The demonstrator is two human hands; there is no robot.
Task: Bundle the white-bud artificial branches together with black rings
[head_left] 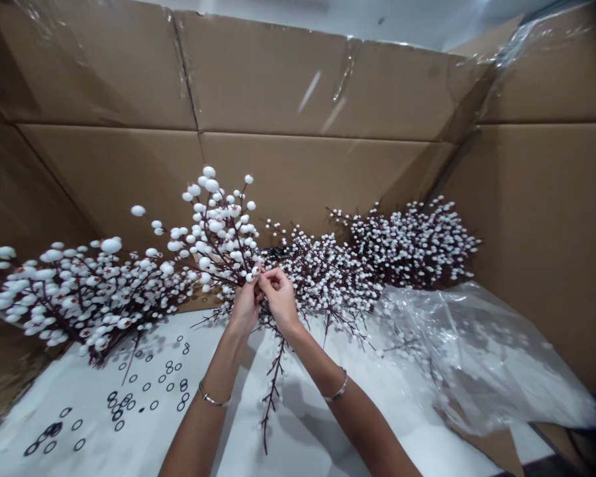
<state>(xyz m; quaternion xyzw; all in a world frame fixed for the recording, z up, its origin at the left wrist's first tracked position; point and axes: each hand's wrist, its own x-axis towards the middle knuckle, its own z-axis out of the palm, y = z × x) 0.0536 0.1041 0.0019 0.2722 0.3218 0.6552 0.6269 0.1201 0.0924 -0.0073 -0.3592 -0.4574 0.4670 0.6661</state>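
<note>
In the middle of the view, my left hand (247, 303) is closed around the stems of a white berry branch (217, 228), whose large white berries fan out above it. My right hand (279, 296) meets it there, thumb and forefinger pinched together at the stems near a berry. What the right fingertips pinch is too small to make out. Below the hands a thin dark twig (274, 387) hangs down over the white table surface (243, 411). Small black rings (129, 401) lie scattered on the table to the left.
Large-berried branches (94, 291) are heaped at left. Small-berried branches (322, 271) lie behind my right hand, with another bunch (412, 242) at the back right. Clear plastic bag (477, 351) covers the right side. Cardboard walls (302, 86) enclose the back and sides.
</note>
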